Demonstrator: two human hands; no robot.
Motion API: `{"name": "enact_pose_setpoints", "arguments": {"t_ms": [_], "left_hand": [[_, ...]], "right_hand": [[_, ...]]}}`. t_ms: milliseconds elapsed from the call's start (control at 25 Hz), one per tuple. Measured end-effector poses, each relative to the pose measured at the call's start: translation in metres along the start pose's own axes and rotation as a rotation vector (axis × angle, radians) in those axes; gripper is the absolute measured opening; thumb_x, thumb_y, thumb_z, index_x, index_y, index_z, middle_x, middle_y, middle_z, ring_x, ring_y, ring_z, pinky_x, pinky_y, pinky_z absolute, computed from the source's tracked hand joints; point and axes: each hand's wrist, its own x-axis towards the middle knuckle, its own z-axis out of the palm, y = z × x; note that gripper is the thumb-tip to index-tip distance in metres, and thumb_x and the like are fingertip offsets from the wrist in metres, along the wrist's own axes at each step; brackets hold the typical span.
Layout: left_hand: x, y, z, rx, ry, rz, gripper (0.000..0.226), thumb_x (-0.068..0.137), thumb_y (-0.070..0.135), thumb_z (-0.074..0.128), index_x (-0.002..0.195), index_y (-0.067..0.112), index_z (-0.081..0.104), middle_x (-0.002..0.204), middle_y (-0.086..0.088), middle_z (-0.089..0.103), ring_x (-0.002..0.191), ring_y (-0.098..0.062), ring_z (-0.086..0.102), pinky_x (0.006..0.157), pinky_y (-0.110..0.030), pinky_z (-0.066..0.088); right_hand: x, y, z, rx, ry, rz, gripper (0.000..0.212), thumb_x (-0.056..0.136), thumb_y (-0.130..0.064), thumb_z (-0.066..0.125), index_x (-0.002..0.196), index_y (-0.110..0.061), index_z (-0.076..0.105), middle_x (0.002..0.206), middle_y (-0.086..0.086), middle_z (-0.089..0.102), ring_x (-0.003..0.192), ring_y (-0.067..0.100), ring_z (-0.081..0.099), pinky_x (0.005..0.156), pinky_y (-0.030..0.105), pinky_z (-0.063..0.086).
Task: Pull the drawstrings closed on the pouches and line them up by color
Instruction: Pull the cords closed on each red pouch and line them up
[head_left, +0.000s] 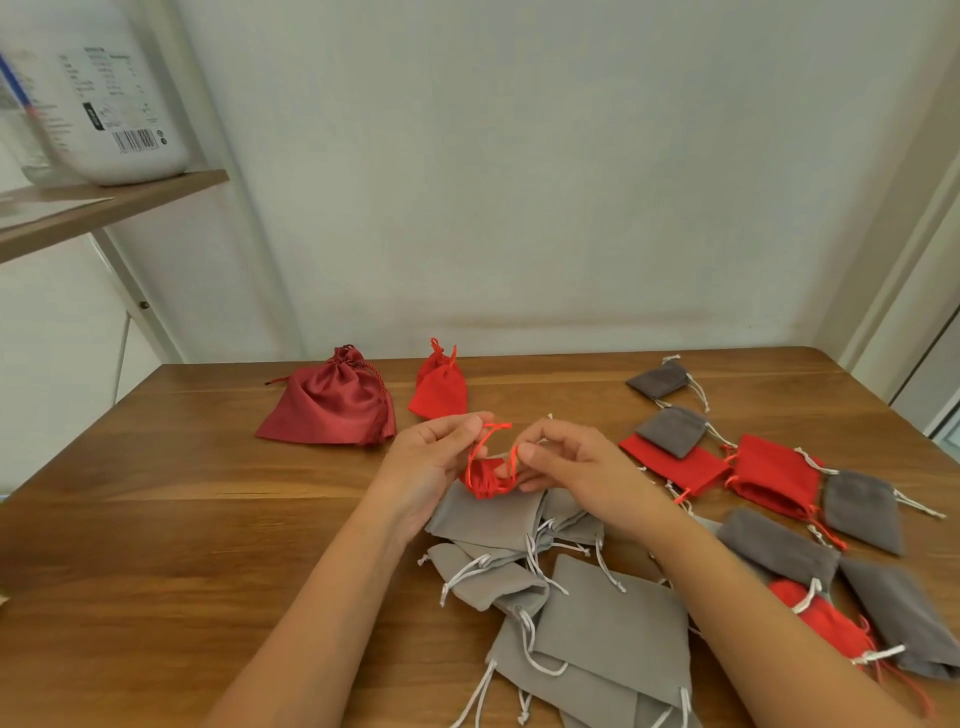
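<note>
A small red pouch (485, 479) hangs between my hands above the wooden table (156, 519), its mouth gathered. My left hand (434, 462) pinches one red drawstring loop at the top. My right hand (566, 462) pinches the other loop of the string. At the back stand a large dark red satin pouch (332, 402) and a closed bright red pouch (439, 389), side by side. Light grey pouches (597, 618) with white strings lie in a heap under my hands. On the right lie mixed dark grey pouches (779, 545) and red pouches (774, 475), several of them.
A wooden shelf (104, 208) at the upper left carries a big white plastic jug (109, 93). The wall runs along the table's far edge. Bare wood shows on the table's left half.
</note>
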Motion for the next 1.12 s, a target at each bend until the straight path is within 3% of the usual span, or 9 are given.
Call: {"name": "enact_pose_setpoints", "arguments": {"t_ms": [120,280,400,480,600,720,880,1000,1120], "left_hand": [[0.0,-0.002,0.001,0.075,0.03,-0.026,0.013,0.094,0.009,0.051,0.095,0.008,0.064,0.072,0.001,0.067,0.056,-0.005,0.058,0.059,-0.017,0.051],[-0.001,-0.002,0.002,0.178,0.04,-0.06,0.014,0.099,0.011,0.046,0.095,0.01,0.06,0.069,0.0,0.069,0.053,-0.006,0.058,0.063,-0.019,0.05],[0.001,-0.005,0.002,0.435,0.066,0.07,0.016,0.099,0.013,0.047,0.09,0.009,0.059,0.068,-0.003,0.062,0.052,-0.006,0.055,0.06,-0.02,0.047],[0.003,-0.001,-0.01,0.723,0.087,0.171,0.017,0.094,0.027,0.057,0.082,0.015,0.062,0.068,0.003,0.061,0.056,-0.004,0.054,0.063,-0.022,0.044],[-0.002,0.009,-0.031,0.998,-0.135,0.053,0.037,0.068,0.051,0.075,0.083,0.018,0.067,0.072,0.009,0.061,0.064,-0.002,0.052,0.063,-0.019,0.042],[-0.006,0.011,-0.035,1.052,-0.3,-0.097,0.039,0.061,0.035,0.087,0.089,0.015,0.068,0.075,0.008,0.063,0.065,-0.002,0.053,0.063,-0.02,0.046],[-0.003,0.012,-0.037,1.024,-0.366,-0.029,0.013,0.08,0.023,0.076,0.081,0.011,0.074,0.071,-0.003,0.066,0.064,-0.009,0.053,0.061,-0.024,0.041],[-0.008,0.019,-0.034,0.924,-0.278,0.072,0.023,0.091,0.027,0.061,0.077,0.013,0.073,0.059,0.01,0.059,0.059,-0.005,0.049,0.06,-0.019,0.041],[-0.008,0.022,-0.027,0.675,-0.115,0.076,0.028,0.096,0.023,0.053,0.075,0.011,0.068,0.07,0.006,0.065,0.06,-0.004,0.046,0.058,-0.016,0.039]], "right_hand": [[-0.003,-0.003,-0.003,-0.121,-0.018,0.005,0.012,0.092,-0.009,0.059,0.095,-0.005,0.07,0.091,0.003,0.073,0.081,0.009,0.066,0.076,0.024,0.054],[-0.002,-0.003,-0.001,-0.152,0.022,-0.003,0.014,0.089,-0.002,0.061,0.099,-0.007,0.07,0.086,0.004,0.073,0.076,0.007,0.066,0.069,0.022,0.053],[-0.001,-0.001,0.001,-0.185,0.057,0.014,0.012,0.088,-0.002,0.063,0.094,-0.013,0.062,0.08,0.01,0.073,0.07,0.012,0.066,0.062,0.023,0.051],[0.0,0.002,0.0,-0.239,0.07,0.015,0.009,0.088,-0.003,0.063,0.091,-0.011,0.062,0.078,0.009,0.072,0.067,0.012,0.065,0.061,0.024,0.051],[0.002,0.006,-0.002,-0.319,0.128,0.03,0.004,0.088,-0.004,0.064,0.091,-0.007,0.064,0.078,0.008,0.072,0.068,0.019,0.068,0.068,0.031,0.057],[0.004,0.007,-0.002,-0.258,0.218,-0.003,0.004,0.088,-0.003,0.063,0.089,-0.007,0.062,0.08,0.009,0.073,0.074,0.023,0.071,0.073,0.032,0.058],[0.004,0.004,-0.007,-0.11,0.344,-0.041,0.003,0.088,-0.005,0.063,0.089,-0.006,0.061,0.08,0.011,0.073,0.08,0.023,0.071,0.077,0.034,0.058],[0.004,0.005,-0.009,-0.079,0.357,-0.042,0.005,0.088,-0.006,0.063,0.09,-0.009,0.06,0.08,0.008,0.074,0.081,0.022,0.071,0.08,0.038,0.057],[0.003,0.007,-0.009,-0.147,0.32,-0.051,0.011,0.088,-0.007,0.065,0.096,-0.015,0.064,0.082,0.004,0.075,0.081,0.018,0.071,0.08,0.035,0.057]]}}
